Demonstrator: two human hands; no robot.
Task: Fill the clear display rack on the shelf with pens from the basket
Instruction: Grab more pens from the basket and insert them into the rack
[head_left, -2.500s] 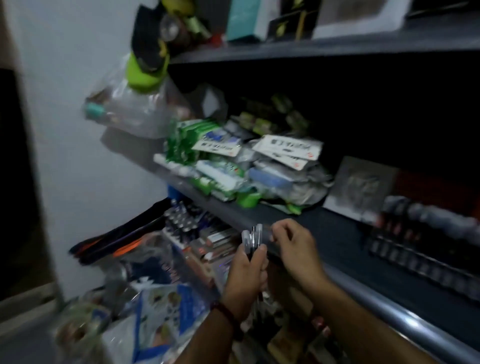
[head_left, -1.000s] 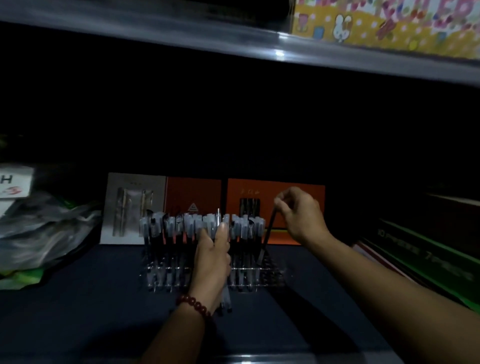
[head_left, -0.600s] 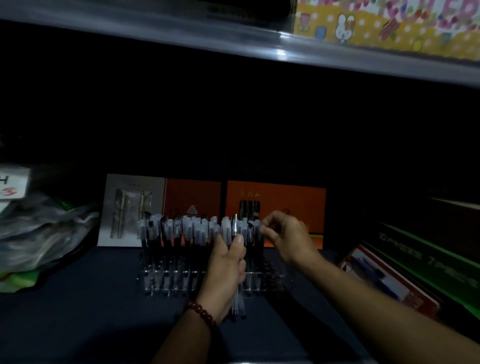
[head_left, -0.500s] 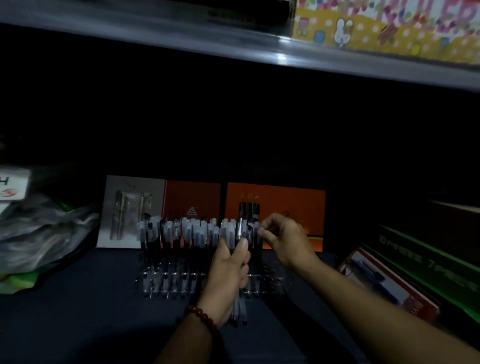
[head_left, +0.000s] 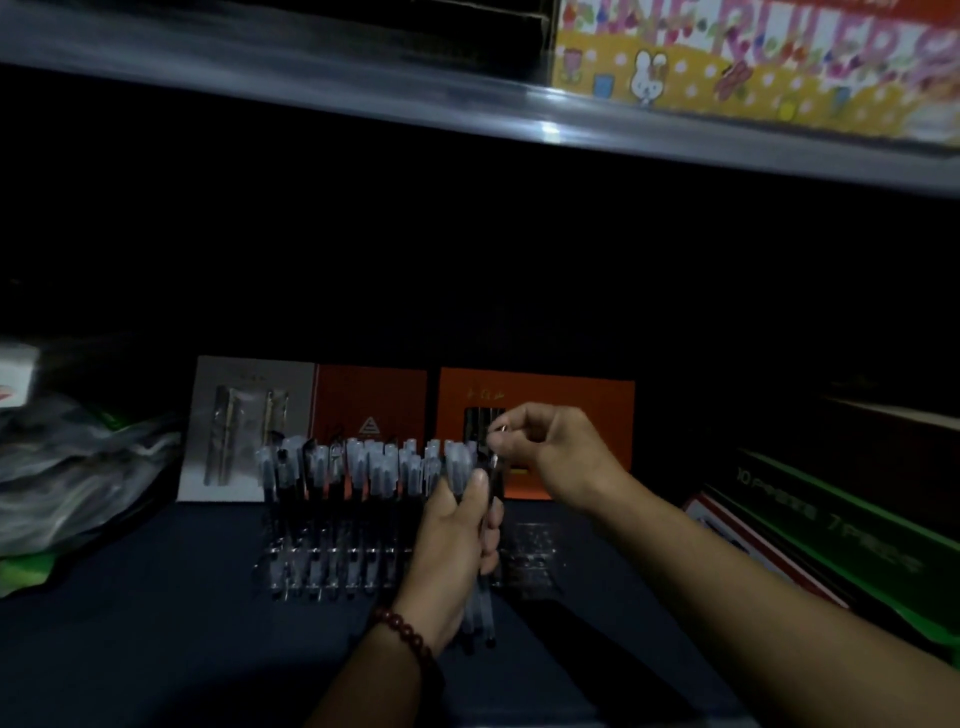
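A clear display rack (head_left: 535, 551) stands on the dark shelf (head_left: 156, 623), its left and middle slots holding several upright pens (head_left: 358, 467) with pale caps. My left hand (head_left: 457, 551) is in front of the rack's right part, fist closed around a bundle of pens (head_left: 480, 618) whose ends stick out below it. My right hand (head_left: 550, 452) hovers just above and right of the left hand, fingertips pinched on the top of one pen (head_left: 496, 462) from the bundle. The basket is out of sight.
Orange and grey card packs (head_left: 535, 410) lean behind the rack. Crumpled plastic bags (head_left: 67, 467) lie at the left. Green and red boxes (head_left: 831, 525) lie at the right. An upper shelf edge (head_left: 467, 109) hangs overhead with a colourful ruler box (head_left: 753, 62).
The view swung from the lower shelves to the rack. My left hand shifted right along the rack with the bundle. My right hand placed a pen, then rose and pinched another.
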